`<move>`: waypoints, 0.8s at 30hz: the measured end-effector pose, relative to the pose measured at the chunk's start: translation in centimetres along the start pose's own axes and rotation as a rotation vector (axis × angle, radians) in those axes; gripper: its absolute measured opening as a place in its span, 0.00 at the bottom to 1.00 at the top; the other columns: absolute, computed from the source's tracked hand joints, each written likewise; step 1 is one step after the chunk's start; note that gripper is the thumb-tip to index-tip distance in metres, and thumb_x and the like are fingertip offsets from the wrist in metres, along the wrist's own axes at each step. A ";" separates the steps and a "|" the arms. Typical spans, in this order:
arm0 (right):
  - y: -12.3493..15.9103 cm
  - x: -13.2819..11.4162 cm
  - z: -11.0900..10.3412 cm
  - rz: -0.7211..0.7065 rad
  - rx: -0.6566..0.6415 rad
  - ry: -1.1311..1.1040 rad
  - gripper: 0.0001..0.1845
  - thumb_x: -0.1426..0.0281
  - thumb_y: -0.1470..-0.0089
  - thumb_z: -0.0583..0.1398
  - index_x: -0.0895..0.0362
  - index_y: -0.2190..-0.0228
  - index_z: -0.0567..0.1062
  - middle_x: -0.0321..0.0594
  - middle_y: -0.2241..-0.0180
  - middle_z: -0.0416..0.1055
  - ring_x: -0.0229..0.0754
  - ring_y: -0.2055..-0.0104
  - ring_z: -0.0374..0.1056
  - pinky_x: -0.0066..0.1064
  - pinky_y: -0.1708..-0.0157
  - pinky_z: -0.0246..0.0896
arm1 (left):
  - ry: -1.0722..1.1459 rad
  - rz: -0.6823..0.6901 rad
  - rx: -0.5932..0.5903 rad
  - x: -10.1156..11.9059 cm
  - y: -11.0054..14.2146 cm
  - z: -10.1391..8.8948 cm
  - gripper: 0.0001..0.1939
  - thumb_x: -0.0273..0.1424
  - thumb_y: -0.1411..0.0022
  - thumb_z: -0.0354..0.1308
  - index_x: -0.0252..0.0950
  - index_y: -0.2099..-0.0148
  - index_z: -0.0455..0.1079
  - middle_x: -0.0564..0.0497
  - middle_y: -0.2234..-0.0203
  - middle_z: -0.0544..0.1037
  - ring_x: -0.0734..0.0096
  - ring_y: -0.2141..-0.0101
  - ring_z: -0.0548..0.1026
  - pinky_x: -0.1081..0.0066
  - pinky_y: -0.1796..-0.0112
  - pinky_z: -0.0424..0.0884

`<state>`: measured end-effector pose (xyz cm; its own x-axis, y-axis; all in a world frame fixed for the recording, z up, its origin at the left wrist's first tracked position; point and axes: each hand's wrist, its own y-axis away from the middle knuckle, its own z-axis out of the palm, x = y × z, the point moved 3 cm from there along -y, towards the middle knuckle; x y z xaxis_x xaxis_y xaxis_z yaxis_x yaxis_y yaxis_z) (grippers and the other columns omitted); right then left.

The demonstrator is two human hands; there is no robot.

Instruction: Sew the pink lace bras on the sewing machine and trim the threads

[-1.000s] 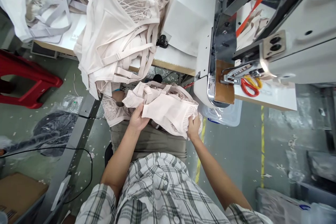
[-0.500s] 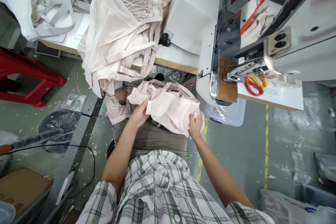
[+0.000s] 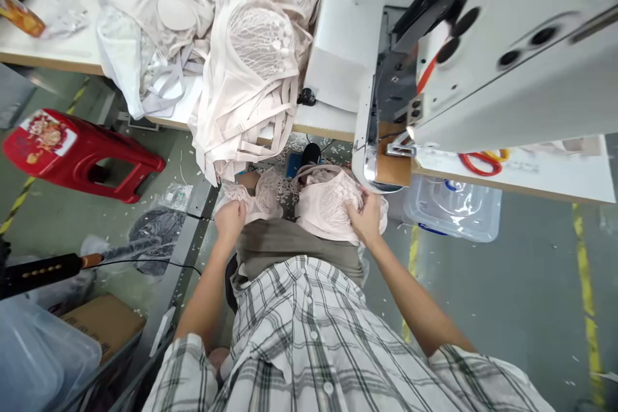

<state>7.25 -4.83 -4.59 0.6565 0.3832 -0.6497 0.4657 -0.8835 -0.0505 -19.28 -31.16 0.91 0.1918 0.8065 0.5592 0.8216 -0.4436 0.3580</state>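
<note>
A pale pink lace bra [image 3: 309, 203] lies spread across my lap, cups up. My left hand [image 3: 230, 219] is closed on its left end, fingers curled round the lace. My right hand [image 3: 367, 217] pinches the right cup, just below the front of the white sewing machine [image 3: 483, 71]. A heap of similar pink bras [image 3: 251, 84] hangs over the table edge [image 3: 318, 132] above my left hand.
Red-handled scissors [image 3: 476, 162] lie on the table right of the machine. A clear plastic box [image 3: 454, 209] sits under the table. A red stool [image 3: 77, 154] stands on the floor at left, with a cardboard box [image 3: 103, 318] and cables near it.
The bunched bra has been pulled open across my lap. My left hand moved left and my right hand stayed on the right cup. The view tilted, showing more of the table.
</note>
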 end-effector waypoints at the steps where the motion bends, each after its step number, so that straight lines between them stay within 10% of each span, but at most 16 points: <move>1: 0.1 -1.6 -0.3 -0.052 -0.025 -0.016 0.38 0.45 0.51 0.58 0.59 0.49 0.67 0.57 0.47 0.65 0.60 0.41 0.59 0.56 0.42 0.54 | 0.014 0.049 -0.001 1.3 1.6 -0.1 0.17 0.36 0.35 0.51 0.38 0.77 0.60 0.43 0.74 0.73 0.59 0.63 0.71 0.66 0.61 0.60; 6: 2.8 -12.4 -1.9 -0.558 -0.727 -0.276 0.27 0.47 0.50 0.62 0.55 0.58 0.74 0.49 0.57 0.72 0.54 0.50 0.66 0.46 0.46 0.60 | 0.157 0.322 -0.109 7.8 9.5 -0.6 0.21 0.43 0.38 0.56 0.39 0.79 0.61 0.50 0.80 0.69 0.68 0.74 0.67 0.68 0.66 0.61; 9: 3.7 -16.0 -5.6 -0.593 -1.009 -0.502 0.21 0.51 0.43 0.58 0.57 0.71 0.73 0.37 0.73 0.69 0.39 0.70 0.66 0.31 0.66 0.62 | 0.234 0.458 -0.133 10.5 10.6 -1.6 0.21 0.43 0.35 0.53 0.39 0.78 0.63 0.52 0.81 0.68 0.69 0.75 0.67 0.69 0.67 0.63; 13: 2.5 -17.2 -13.1 -0.517 -1.029 -0.717 0.17 0.56 0.44 0.61 0.59 0.67 0.74 0.32 0.75 0.67 0.33 0.73 0.61 0.24 0.73 0.54 | 0.592 0.346 -0.318 14.9 7.9 -0.2 0.16 0.46 0.43 0.61 0.39 0.62 0.73 0.46 0.63 0.78 0.59 0.58 0.73 0.64 0.56 0.67; 17: 1.5 -16.5 -21.6 -0.419 -0.906 -0.741 0.16 0.61 0.46 0.63 0.58 0.59 0.74 0.34 0.70 0.70 0.32 0.72 0.60 0.22 0.73 0.55 | 0.696 0.222 -0.726 21.1 7.8 5.7 0.20 0.48 0.55 0.69 0.37 0.72 0.73 0.46 0.72 0.78 0.57 0.66 0.75 0.61 0.61 0.71; 22: -0.2 -12.2 -28.4 -0.324 -0.968 -0.552 0.15 0.62 0.40 0.59 0.55 0.55 0.74 0.29 0.80 0.65 0.32 0.80 0.56 0.23 0.80 0.51 | 0.705 0.275 -0.791 25.2 8.6 9.4 0.22 0.53 0.49 0.64 0.38 0.67 0.71 0.50 0.72 0.76 0.66 0.69 0.73 0.67 0.64 0.69; 24: -4.6 -9.6 -28.8 -0.296 -0.789 -0.316 0.12 0.61 0.41 0.60 0.55 0.61 0.77 0.34 0.76 0.71 0.35 0.76 0.63 0.25 0.76 0.55 | 0.670 0.301 -0.767 25.8 8.3 9.5 0.21 0.51 0.44 0.62 0.38 0.68 0.68 0.53 0.74 0.72 0.69 0.72 0.70 0.69 0.65 0.67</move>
<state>15.90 3.35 23.69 0.3054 0.3710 -0.8770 0.9383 -0.2741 0.2108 -2.42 -10.35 11.19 -0.1962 0.3458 0.9175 0.1863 -0.9055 0.3812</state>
